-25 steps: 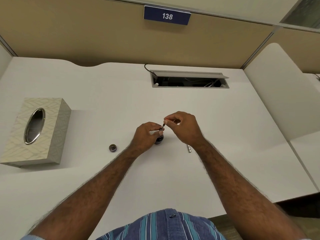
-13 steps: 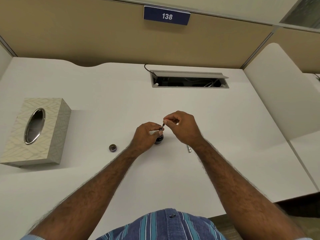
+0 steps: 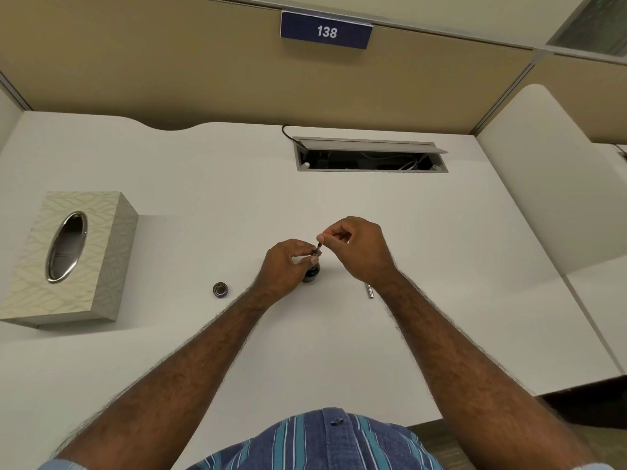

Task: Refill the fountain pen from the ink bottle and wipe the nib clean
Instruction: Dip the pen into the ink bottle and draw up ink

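Right hand (image 3: 359, 251) fingers pinch pen (image 3: 319, 248) top; left hand (image 3: 285, 266) fingers grip pen, seemingly steadying ink bottle (image 3: 311, 272).

A matt white desk (image 3: 169, 171), smooth as laminate, carries a dark, glossy ink bottle (image 3: 311, 271), seemingly glass. Left of the bottle lie a shiny metal cap (image 3: 220, 289) and a textured tissue box (image 3: 71, 256) with a polished chrome opening; right, a small metallic pen part (image 3: 369, 290).

1. My left hand (image 3: 283, 266) steadies the ink bottle (image 3: 310, 273) mid-desk.
2. My right hand (image 3: 359, 252) pinches the pen (image 3: 318, 248) upright, its lower end at the bottle's mouth.
3. The cap (image 3: 220, 289) lies left of the bottle; the tissue box (image 3: 64, 256) sits by the desk's left edge.
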